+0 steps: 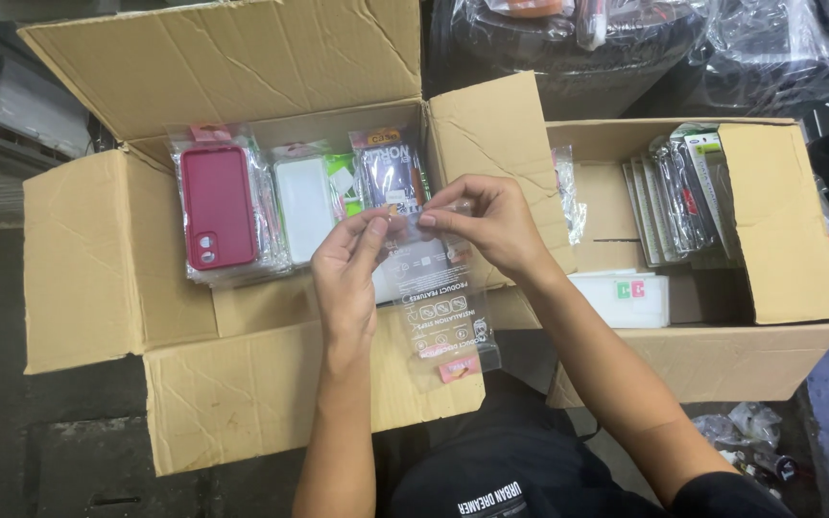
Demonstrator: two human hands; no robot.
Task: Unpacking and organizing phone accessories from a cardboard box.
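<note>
- Left hand: fingers pinched shut on the top edge of a clear plastic sleeve.
- Right hand: fingertips closed on the same edge, just beside the left.
- Clear plastic sleeve: hangs upside down over the open left carton, printed panel and pink tab at its lower end.
- Step, as judged: working the sleeve's mouth; a steady two-handed pinch seems called for.
- Carton contents: red phone case, white case, more packets behind.
- Right carton: bagged packs upright; its flap lies close under the right wrist.
</note>
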